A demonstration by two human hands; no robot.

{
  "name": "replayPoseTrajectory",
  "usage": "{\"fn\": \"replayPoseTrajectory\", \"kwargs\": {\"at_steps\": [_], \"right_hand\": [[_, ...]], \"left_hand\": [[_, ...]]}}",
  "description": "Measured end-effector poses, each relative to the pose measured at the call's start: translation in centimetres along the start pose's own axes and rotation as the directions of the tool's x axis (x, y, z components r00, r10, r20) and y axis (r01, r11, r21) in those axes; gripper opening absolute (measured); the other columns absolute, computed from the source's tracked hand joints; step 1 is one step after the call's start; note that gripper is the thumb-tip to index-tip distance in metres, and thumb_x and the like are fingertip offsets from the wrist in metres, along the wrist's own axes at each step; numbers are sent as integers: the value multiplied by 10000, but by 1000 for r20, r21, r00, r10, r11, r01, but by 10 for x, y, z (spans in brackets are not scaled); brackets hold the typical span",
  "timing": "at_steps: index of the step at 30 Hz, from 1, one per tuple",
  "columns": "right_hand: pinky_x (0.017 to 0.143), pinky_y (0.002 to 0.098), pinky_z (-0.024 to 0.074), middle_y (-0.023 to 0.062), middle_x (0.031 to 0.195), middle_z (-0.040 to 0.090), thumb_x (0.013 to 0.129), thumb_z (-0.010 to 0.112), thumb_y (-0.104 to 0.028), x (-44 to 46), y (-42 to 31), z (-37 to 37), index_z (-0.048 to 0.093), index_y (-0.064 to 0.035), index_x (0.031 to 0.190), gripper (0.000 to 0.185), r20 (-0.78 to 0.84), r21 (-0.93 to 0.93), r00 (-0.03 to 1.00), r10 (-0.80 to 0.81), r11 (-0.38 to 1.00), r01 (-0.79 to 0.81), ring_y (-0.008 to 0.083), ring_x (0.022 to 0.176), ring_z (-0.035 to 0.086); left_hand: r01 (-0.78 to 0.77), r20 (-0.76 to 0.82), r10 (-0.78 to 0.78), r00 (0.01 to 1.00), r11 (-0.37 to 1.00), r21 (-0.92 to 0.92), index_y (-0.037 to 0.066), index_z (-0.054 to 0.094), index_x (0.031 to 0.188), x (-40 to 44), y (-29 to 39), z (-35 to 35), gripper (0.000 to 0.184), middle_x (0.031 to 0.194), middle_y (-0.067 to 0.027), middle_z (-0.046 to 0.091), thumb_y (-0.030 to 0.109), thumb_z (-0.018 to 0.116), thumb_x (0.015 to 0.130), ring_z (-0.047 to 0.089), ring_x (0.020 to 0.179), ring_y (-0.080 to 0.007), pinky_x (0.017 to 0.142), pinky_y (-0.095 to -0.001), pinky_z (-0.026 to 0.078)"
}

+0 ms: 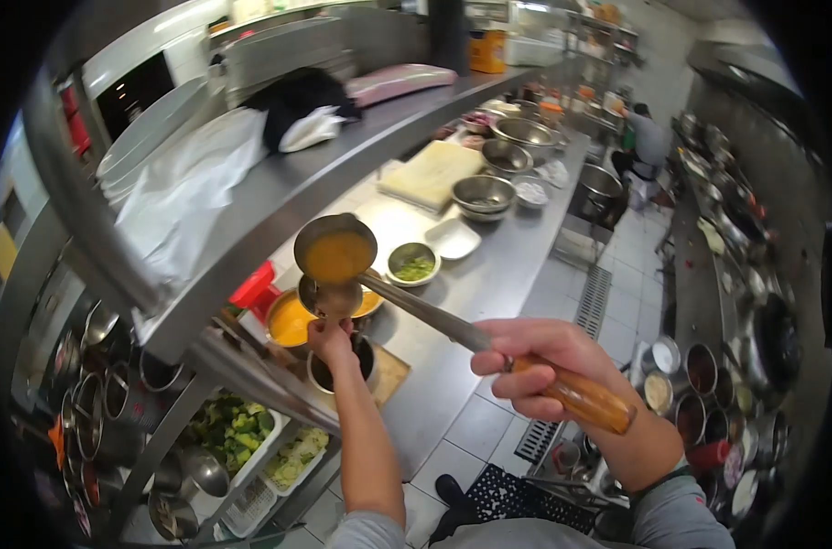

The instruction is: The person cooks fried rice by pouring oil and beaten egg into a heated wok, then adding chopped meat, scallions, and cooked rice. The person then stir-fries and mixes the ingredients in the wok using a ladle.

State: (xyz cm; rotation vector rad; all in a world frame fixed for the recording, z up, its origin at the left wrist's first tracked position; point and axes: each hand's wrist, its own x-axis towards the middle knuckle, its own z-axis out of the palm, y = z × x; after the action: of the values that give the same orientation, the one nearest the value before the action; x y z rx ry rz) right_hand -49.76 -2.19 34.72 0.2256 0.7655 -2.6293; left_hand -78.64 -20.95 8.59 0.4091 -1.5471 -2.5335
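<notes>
My right hand [562, 366] is closed around the wooden handle of a long metal ladle [425, 311]. Its wide bowl holds an orange-brown liquid [340, 256] and hangs above the counter. My left hand [332, 337] grips a small metal bowl [335, 300] just below the ladle's bowl; its contents are hard to make out. Behind and beneath it is a metal pot with bright orange sauce [290, 322]. A dark-looking pot [366, 366] stands under my left wrist, on a wooden board [390, 371].
A bowl of chopped greens [414, 266], a white square dish [453, 239], a pale cutting board [432, 174] and metal bowls [483, 194] line the counter. An overhead steel shelf [334, 146] runs along the left. Another person [649, 137] works far down the aisle.
</notes>
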Motion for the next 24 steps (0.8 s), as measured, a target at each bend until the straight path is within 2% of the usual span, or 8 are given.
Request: {"fn": "replayPoseTrajectory", "kwargs": {"at_steps": [2, 3, 7, 12, 16, 19, 22, 24], "right_hand": [[364, 230, 427, 40, 909, 492, 953, 477, -77, -46, 7, -11, 427, 14, 1256, 321, 1, 37, 999, -51, 998, 50, 46, 519, 428], [371, 226, 433, 56, 933, 465, 957, 468, -68, -71, 14, -18, 333, 12, 1395, 464, -35, 56, 996, -85, 995, 87, 50, 520, 419], [378, 225, 435, 82, 918, 457, 949, 457, -35, -183, 51, -45, 265, -7, 1452, 539, -163, 119, 956, -244, 957, 264, 62, 522, 431], [367, 233, 431, 84, 916, 465, 925, 465, -14, -346, 125, -59, 225, -33, 1484, 608, -384, 16, 794, -471, 856, 516, 67, 510, 449], [361, 237, 437, 68, 906, 475, 917, 489, -20, -481, 200, -58, 249, -43, 1466, 599, -535, -100, 565, -628, 711, 696, 69, 504, 462], [368, 236, 436, 62, 905, 482, 922, 503, -48, -567, 261, -47, 267, -47, 1444, 573, -632, -225, 342, -695, 587, 778, 71, 511, 458], [373, 243, 426, 63, 913, 491, 924, 511, -62, -639, 321, -36, 273, -50, 1441, 569, -729, -369, 74, -680, 482, 795, 74, 525, 456], [375, 254, 419, 59, 919, 507, 914, 514, -53, -677, 355, -29, 316, -59, 1415, 538, -779, -431, -103, -618, 409, 805, 76, 535, 455]], "left_hand": [[-5, 107, 1, 994, 999, 39, 67, 443, 846, -32, 8, 22, 160, 755, -74, 584, 22, 593, 876, 656, 601, -192, 546, -272, 556], [1, 167, -16, 986, 996, 90, 67, 445, 841, -53, 9, 31, 159, 758, -74, 586, 23, 594, 877, 662, 611, -195, 554, -276, 563], [32, 420, -123, 899, 976, 215, 65, 454, 825, -161, -15, 76, 159, 763, -77, 593, 30, 597, 884, 676, 638, -206, 584, -297, 587], [106, 695, -282, 661, 952, 286, 49, 462, 805, -354, -56, 136, 145, 757, -82, 597, 37, 579, 889, 666, 631, -190, 578, -293, 584], [164, 838, -395, 376, 919, 360, 56, 456, 793, -539, -97, 161, 157, 743, -78, 592, 42, 583, 885, 657, 597, -182, 558, -283, 570], [253, 852, -514, 98, 841, 478, 63, 451, 796, -686, -117, 163, 149, 745, -79, 592, 34, 570, 880, 660, 616, -182, 554, -281, 568], [254, 821, -548, -159, 781, 571, 72, 450, 797, -820, -141, 151, 138, 765, -78, 598, 30, 558, 874, 665, 643, -190, 561, -302, 574], [222, 760, -576, -302, 733, 644, 81, 466, 832, -898, -146, 138, 110, 814, -97, 616, 45, 566, 862, 670, 662, -237, 620, -342, 590]]}}
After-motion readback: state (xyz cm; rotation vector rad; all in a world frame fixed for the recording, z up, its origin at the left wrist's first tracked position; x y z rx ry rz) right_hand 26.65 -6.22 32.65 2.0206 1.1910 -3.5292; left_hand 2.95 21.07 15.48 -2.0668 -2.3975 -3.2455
